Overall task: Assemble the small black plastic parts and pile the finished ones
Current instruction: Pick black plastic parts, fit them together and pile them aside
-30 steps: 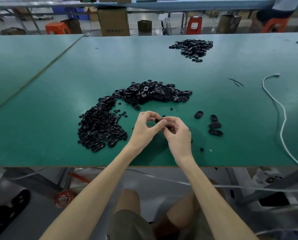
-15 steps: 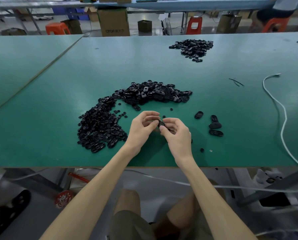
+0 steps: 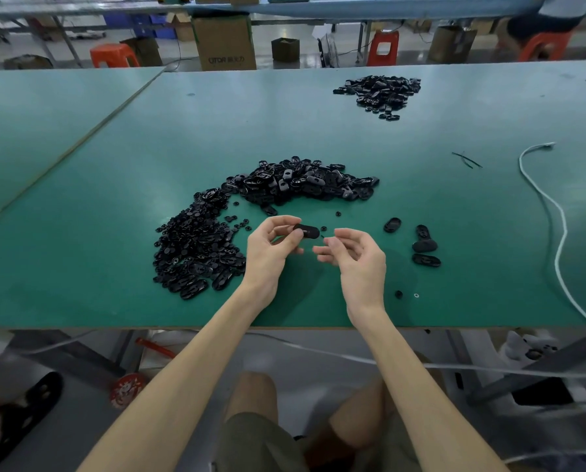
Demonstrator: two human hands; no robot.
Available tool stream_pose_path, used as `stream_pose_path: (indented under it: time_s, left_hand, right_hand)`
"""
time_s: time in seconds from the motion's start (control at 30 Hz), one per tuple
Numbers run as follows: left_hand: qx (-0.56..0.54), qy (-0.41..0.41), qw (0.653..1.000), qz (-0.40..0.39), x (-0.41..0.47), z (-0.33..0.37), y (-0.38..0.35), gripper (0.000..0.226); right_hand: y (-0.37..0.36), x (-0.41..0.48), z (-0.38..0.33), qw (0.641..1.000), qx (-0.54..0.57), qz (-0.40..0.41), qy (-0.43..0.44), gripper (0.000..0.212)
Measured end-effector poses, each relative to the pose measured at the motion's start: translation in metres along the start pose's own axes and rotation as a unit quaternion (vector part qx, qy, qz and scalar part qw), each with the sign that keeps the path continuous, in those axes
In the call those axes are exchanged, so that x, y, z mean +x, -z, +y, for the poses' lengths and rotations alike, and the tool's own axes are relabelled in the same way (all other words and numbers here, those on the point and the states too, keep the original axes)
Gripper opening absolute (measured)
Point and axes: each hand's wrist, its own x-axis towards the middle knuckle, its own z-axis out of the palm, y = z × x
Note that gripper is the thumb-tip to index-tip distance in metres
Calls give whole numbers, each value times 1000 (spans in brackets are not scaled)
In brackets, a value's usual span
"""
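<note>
My L hand (image 3: 271, 247) is raised just above the bench (image 3: 114, 267), thumb & forefinger pinching one black oval part (image 3: 305, 230) by its near end; the other fingers are curled under. My R hand (image 3: 356, 253) is just beside it, not touching the part, fingers loosely curled w/ thumb and forefinger tips close together. Can't tell if a tiny piece sits btwn them.

Left of my hands lies a big heap of small flat pieces (image 3: 196, 247). It runs into a heap of bigger oval shells (image 3: 301, 182) beyond my hands. A third pile (image 3: 380, 92) sits far back on the right, well apart from the rest.

Right of my R hand are a few loose ovals: one alone (image 3: 392, 224), plus a stacked pair (image 3: 424, 245) w/ another (image 3: 426, 259) just in front. Near the bench edge are a small black disc (image 3: 398, 294) & a tiny white ring (image 3: 416, 295), side by side. A white cable (image 3: 557, 233) snakes along the right side of the bench.
</note>
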Motion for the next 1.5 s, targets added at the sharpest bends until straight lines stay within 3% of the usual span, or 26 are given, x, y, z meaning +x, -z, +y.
stream_pose_path:
  time_s: [0.57,1.2,1.37,1.5]
  left_hand:
    - [68,-15,996,-58,-2,1,0,19]
    - [36,-25,993,-106,-3,5,-2,13]
    - [101,-20,988,-117,-5,3,-3,20]
    - [126,-42,981,-142,-6,6,-4,40]
  right_hand:
    - [1,0,3,999,20,-22,-11,10]
    - [3,3,6,1000,22,-16,6,12]
    - [3,5,7,1000,16,-8,1,14]
    - [3,3,5,1000,19,-11,6,17]
